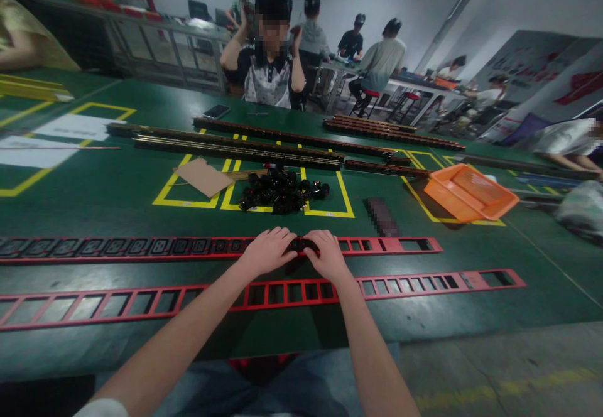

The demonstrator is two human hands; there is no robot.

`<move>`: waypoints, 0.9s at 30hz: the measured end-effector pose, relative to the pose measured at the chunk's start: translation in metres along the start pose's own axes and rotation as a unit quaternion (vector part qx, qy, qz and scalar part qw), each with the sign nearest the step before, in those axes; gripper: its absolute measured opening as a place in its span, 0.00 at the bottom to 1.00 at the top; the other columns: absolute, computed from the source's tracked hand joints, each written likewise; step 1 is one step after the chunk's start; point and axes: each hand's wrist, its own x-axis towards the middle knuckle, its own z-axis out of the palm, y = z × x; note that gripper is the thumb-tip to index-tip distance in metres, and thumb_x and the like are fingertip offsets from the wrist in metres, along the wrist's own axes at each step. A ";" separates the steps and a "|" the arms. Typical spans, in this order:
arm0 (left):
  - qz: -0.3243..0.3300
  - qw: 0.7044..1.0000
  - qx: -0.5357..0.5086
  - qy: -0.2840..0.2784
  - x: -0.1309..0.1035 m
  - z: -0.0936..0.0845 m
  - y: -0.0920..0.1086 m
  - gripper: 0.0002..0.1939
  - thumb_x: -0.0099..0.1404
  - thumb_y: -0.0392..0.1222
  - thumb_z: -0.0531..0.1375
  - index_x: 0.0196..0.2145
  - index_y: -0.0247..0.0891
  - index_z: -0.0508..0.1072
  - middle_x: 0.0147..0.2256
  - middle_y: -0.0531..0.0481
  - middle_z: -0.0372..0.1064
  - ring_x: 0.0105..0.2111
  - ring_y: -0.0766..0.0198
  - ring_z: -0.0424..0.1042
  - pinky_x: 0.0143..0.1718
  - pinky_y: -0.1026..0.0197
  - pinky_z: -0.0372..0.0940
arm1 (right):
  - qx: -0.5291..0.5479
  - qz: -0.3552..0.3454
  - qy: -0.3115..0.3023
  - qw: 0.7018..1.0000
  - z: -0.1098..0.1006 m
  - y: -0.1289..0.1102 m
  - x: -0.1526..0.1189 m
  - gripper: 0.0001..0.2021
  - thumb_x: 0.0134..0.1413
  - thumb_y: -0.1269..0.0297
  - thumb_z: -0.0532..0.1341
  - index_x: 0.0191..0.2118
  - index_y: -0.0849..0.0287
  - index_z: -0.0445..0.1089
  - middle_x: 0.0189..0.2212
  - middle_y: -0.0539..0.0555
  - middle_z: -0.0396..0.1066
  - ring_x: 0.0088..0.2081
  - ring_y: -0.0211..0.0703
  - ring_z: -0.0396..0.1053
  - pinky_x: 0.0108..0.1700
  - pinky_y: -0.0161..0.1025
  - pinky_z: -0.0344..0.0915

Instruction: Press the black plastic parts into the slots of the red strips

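Observation:
My left hand (269, 250) and my right hand (325, 252) meet over the upper red slotted frame (377, 245), their fingers closed on a small black part (298, 245) between them. Square black parts (160, 246) fill the frame's slots to the left of my hands, while slots to the right stand open. Nearer to me lies a second red frame (277, 293), passing under my forearms, with bare slots. Beyond my hands is a heap of black parts (282, 189).
An orange tray (471, 194) sits tilted at the right, near a dark pixelated object (382, 216). Cardboard (203, 177) lies left of the heap. Long dark rails (235, 147) cross the table behind. A person (271, 59) faces me across it; other people are farther back.

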 end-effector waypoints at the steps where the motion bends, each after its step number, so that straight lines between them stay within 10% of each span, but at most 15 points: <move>1: 0.001 1.000 0.000 0.001 0.000 0.000 0.000 0.18 0.68 0.51 0.55 0.52 0.42 0.66 0.46 0.47 0.69 0.47 0.55 0.67 0.46 0.54 0.63 | 0.001 0.001 0.002 1.000 0.000 0.001 0.000 0.12 0.55 0.71 0.61 0.46 0.54 0.69 0.46 0.54 0.71 0.48 0.50 0.64 0.49 0.49 0.60; 14: -0.020 0.990 -0.070 0.118 0.002 0.002 -0.006 0.10 0.70 0.43 0.53 0.44 0.40 0.70 0.42 0.48 0.70 0.43 0.58 0.70 0.45 0.56 0.66 | 0.018 -0.008 0.017 1.000 0.004 0.006 0.000 0.12 0.55 0.70 0.63 0.46 0.54 0.70 0.46 0.54 0.73 0.49 0.51 0.65 0.50 0.50 0.61; 27: -0.234 0.944 -0.025 0.232 0.008 -0.018 -0.058 0.14 0.65 0.42 0.57 0.47 0.39 0.72 0.52 0.40 0.65 0.53 0.48 0.65 0.53 0.48 0.65 | 0.014 0.013 0.002 1.000 0.000 0.000 0.000 0.12 0.54 0.69 0.65 0.45 0.54 0.70 0.46 0.53 0.72 0.48 0.49 0.65 0.50 0.48 0.60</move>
